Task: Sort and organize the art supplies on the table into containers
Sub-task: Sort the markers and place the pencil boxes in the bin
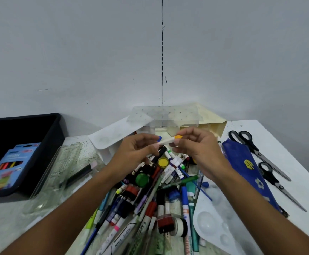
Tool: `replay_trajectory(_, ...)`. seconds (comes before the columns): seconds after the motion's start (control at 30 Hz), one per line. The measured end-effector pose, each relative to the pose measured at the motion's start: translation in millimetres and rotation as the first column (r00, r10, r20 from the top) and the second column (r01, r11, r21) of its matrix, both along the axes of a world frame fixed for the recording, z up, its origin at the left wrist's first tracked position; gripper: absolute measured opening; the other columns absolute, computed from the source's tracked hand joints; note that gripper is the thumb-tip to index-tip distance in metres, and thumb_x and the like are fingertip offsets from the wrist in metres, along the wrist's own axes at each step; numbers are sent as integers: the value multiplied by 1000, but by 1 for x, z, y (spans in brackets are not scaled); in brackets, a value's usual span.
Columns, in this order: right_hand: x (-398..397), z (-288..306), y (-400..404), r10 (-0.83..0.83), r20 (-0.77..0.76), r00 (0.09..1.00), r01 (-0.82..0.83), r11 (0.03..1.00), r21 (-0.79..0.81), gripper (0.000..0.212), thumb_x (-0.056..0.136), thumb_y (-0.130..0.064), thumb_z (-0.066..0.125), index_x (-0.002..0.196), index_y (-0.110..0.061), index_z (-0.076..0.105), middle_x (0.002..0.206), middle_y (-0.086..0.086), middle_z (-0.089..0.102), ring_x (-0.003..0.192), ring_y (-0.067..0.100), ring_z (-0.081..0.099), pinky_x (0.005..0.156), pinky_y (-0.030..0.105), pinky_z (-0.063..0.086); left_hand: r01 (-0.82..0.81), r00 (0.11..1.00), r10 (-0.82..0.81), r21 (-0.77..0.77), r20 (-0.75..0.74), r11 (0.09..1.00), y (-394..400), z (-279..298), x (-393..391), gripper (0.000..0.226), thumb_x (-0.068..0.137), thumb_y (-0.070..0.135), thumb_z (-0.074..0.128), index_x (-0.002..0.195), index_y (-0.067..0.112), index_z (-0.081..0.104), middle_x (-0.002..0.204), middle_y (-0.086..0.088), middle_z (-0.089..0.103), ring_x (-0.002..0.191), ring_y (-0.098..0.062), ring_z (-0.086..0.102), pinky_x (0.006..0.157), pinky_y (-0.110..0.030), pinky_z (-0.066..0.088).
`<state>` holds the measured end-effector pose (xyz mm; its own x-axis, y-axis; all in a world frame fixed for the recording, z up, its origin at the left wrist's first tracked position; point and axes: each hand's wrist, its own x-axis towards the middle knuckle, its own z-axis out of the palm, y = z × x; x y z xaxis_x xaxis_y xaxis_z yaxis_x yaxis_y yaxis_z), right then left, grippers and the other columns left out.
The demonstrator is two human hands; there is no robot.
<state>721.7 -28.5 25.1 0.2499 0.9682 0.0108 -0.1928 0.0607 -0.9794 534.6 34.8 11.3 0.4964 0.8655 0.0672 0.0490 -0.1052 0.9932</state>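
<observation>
Both hands are raised over a heap of pens, markers and small paint pots (pixel 150 196) on the table. My right hand (pixel 196 150) pinches a white marker with an orange-yellow cap (pixel 170 139) near its capped end. My left hand (pixel 137 150) grips the marker's other end, and a small blue tip (pixel 160 138) shows at its fingertips. A clear plastic organizer (pixel 164 116) stands at the back against the wall, just beyond the hands.
A black bin (pixel 54 133) at the left holds a blue box of markers (pixel 10 166). A clear plastic case (pixel 58 173) lies beside it. At the right lie a white paint palette (pixel 218 218), a blue pouch (pixel 247 168) and two pairs of scissors (pixel 260 155).
</observation>
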Motion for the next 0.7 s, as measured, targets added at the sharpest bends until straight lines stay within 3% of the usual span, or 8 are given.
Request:
replay_trajectory(0.1, -15, -6, 3, 38, -174, 984, -38, 999, 5, 18, 74, 9, 68, 91, 4, 62, 84, 21, 69, 72, 27, 69, 69, 31, 60, -90, 985, 104, -108, 137, 990, -4, 3, -2, 21, 80, 6, 68, 100, 1, 67, 77, -14, 71, 66, -18, 68, 52, -22, 51)
replay_trajectory(0.17, -21, -10, 4, 79, -178, 981, -79, 997, 10, 18, 74, 6, 70, 90, 1, 63, 80, 18, 70, 71, 25, 69, 65, 30, 59, -137, 965, 173, -188, 195, 973, -4, 2, -6, 18, 80, 3, 67, 97, 1, 68, 73, -11, 70, 62, -17, 66, 52, -22, 50)
replay_trajectory(0.3, -31, -21, 10, 127, 44, 991, -125, 991, -49, 18, 80, 7, 69, 87, -10, 65, 79, 7, 70, 73, 20, 65, 58, 25, 51, -203, 949, 247, -218, 197, 955, -2, 2, -22, 18, 82, 5, 67, 99, 1, 68, 75, -9, 69, 63, -17, 64, 53, -22, 51)
replay_trajectory(0.37, -35, -31, 12, 97, 324, 941, -88, 995, -43, 19, 85, 5, 65, 92, -12, 65, 85, 1, 69, 77, 13, 64, 67, 25, 50, -246, 941, 282, -192, 186, 950, 0, 1, -33, 13, 85, 3, 65, 97, 1, 68, 76, -10, 70, 62, -16, 64, 53, -22, 51)
replay_trajectory(0.47, -43, -50, 7, 161, 755, 636, -190, 981, -48, 27, 90, -16, 66, 117, -17, 63, 112, -4, 62, 106, 7, 55, 93, 25, 43, -291, 937, 314, -155, 153, 944, 1, -1, -53, 16, 80, 10, 68, 93, 0, 69, 76, -10, 71, 62, -17, 63, 54, -22, 52)
replay_trajectory(0.6, -61, -72, -1, 291, 950, 118, -367, 901, -230, 60, 94, -50, 52, 148, -32, 33, 156, 0, 25, 146, 21, 14, 118, 40, 18, -319, 934, 337, -152, 119, 936, -1, -6, -76, 23, 72, 17, 69, 88, 1, 68, 73, -9, 70, 62, -17, 63, 53, -20, 51)
replay_trajectory(0.63, -65, -75, -2, 269, 963, 35, -359, 902, -239, 59, 96, -50, 49, 149, -32, 31, 159, 2, 20, 147, 23, 9, 120, 42, 13, -324, 934, 341, -149, 108, 934, -1, -8, -81, 23, 72, 17, 69, 87, 1, 67, 72, -10, 70, 63, -17, 64, 53, -21, 51)
replay_trajectory(0.7, -66, -78, 0, 220, 975, 1, -336, 919, -207, 53, 98, -44, 47, 147, -28, 36, 158, 3, 23, 146, 26, 13, 120, 43, 12, -328, 936, 342, -147, 80, 933, -3, -11, -89, 24, 72, 18, 69, 87, 0, 67, 73, -12, 71, 65, -17, 67, 54, -21, 53)
